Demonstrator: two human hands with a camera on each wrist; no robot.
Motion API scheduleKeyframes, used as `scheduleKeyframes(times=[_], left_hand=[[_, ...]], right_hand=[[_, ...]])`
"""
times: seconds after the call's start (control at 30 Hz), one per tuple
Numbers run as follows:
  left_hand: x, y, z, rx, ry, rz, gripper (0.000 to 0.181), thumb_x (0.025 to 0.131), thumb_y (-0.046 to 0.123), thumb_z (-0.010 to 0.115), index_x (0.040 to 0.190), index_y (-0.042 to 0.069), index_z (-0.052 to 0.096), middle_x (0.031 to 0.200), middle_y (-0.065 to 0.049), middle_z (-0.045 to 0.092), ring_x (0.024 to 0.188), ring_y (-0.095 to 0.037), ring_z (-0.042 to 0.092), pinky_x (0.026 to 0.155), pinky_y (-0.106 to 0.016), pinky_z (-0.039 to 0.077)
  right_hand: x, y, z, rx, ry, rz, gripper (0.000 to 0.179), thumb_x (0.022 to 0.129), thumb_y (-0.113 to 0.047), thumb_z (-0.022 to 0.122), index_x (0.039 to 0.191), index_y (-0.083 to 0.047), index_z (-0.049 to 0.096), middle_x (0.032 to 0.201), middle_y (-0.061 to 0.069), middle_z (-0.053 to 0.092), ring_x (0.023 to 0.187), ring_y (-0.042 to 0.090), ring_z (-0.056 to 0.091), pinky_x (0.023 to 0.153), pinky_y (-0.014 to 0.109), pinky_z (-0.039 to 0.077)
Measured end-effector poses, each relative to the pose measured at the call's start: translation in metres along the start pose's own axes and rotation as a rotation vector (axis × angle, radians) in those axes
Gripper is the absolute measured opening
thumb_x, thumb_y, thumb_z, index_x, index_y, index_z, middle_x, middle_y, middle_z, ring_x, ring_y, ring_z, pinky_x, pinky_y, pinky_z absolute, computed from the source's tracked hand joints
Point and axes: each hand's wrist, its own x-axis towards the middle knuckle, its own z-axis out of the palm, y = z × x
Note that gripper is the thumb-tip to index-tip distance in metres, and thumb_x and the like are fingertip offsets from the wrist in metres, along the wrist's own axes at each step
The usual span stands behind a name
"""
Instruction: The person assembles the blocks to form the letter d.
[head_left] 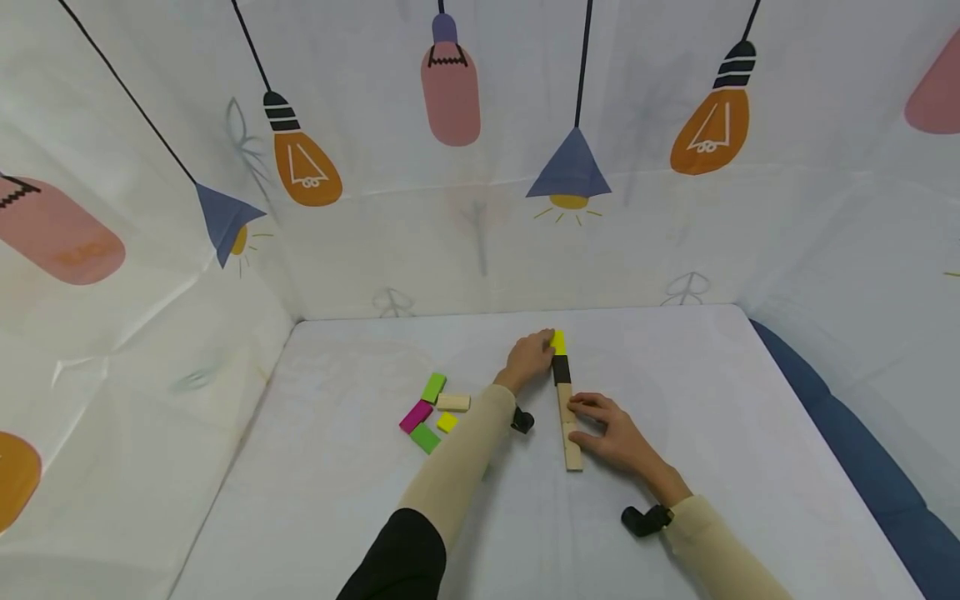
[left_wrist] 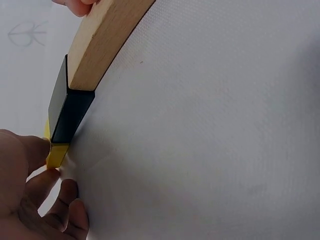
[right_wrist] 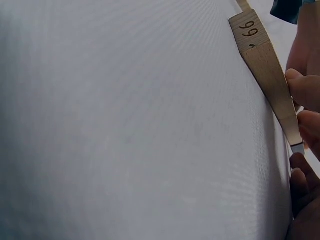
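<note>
A straight row of blocks stretches away from me: a yellow block [head_left: 559, 342] at the far end, a black block [head_left: 561, 370], then two plain wooden blocks [head_left: 572, 457]. My left hand [head_left: 527, 360] pinches the yellow block between thumb and forefinger; its other fingers curl beside it in the left wrist view. Beside the wooden blocks is my right hand [head_left: 617, 435], thumb and forefinger spread apart, their tips touching the right side of the wood. In the right wrist view, the near wooden block [right_wrist: 270, 75] has marks like "66" on its end.
Left of the row lies a loose group: green blocks [head_left: 433, 387], a magenta block [head_left: 416, 416], a wooden block [head_left: 453, 402] and a yellow block [head_left: 447, 422]. The white table [head_left: 337, 500] meets a printed cloth backdrop behind. A blue seat [head_left: 840, 433] borders its right edge.
</note>
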Motion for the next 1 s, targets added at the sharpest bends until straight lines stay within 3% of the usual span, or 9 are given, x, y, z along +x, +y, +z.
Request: scheduleKeyframes(times=[0.33,0.57,0.73,1.0], left_hand=[[-0.015,-0.005,-0.007,-0.052,0.000,0.036,0.066,0.102,0.031,0.061,0.159,0.007,0.036,0.161,-0.012,0.044,0.149,-0.028,0.041,0.123,-0.040,0.033],[-0.040,-0.015,-0.018,0.071,0.034,0.083,0.068,0.098,0.039,0.067,0.157,0.014,0.042,0.157,-0.010,0.049,0.142,-0.032,0.048,0.115,-0.043,0.043],[-0.060,-0.025,-0.030,0.103,-0.013,0.128,0.070,0.096,0.043,0.069,0.156,0.018,0.044,0.157,-0.009,0.049,0.143,-0.031,0.048,0.116,-0.045,0.043],[-0.082,-0.047,-0.052,0.069,-0.122,0.227,0.069,0.095,0.040,0.071,0.154,0.016,0.047,0.158,-0.009,0.048,0.146,-0.030,0.044,0.120,-0.048,0.038]], right_hand=[[0.001,0.001,0.000,-0.008,0.012,-0.029,0.049,0.086,-0.018,0.084,0.130,-0.003,0.070,0.138,0.014,0.062,0.132,0.040,0.055,0.105,0.060,0.046],[0.002,0.001,-0.002,-0.014,-0.008,0.003,0.049,0.087,-0.021,0.083,0.131,-0.004,0.070,0.139,0.013,0.061,0.133,0.040,0.054,0.107,0.060,0.046],[0.001,0.000,-0.003,-0.001,-0.023,0.018,0.050,0.088,-0.022,0.082,0.132,-0.003,0.069,0.140,0.015,0.061,0.134,0.042,0.053,0.107,0.062,0.045],[-0.001,-0.001,-0.002,0.004,-0.034,0.051,0.049,0.089,-0.023,0.081,0.133,-0.004,0.069,0.140,0.015,0.060,0.134,0.042,0.053,0.107,0.063,0.045]])
